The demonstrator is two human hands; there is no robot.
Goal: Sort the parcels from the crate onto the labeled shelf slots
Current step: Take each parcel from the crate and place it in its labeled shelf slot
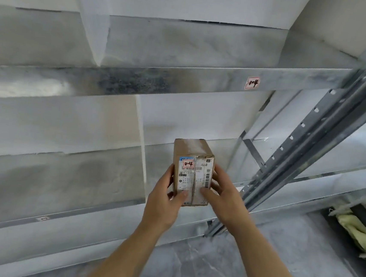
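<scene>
A small brown cardboard parcel [194,161] with a white shipping label and a red-edged sticker reading "2-4" stands upright over the right part of the middle metal shelf [61,180]. My left hand [165,200] grips its left side, thumb across the label. My right hand [222,192] grips its right side, thumb on the front. Whether the parcel's base touches the shelf is hidden by my hands. The upper shelf's front lip carries a sticker reading "1-4" [253,82].
A white divider panel [141,139] stands on the middle shelf just left of the parcel. A perforated grey upright post [312,133] rises at the right. Beyond it lie yellowish bags [356,228]. A small label [43,218] sits on the middle shelf's lip. Grey floor lies below.
</scene>
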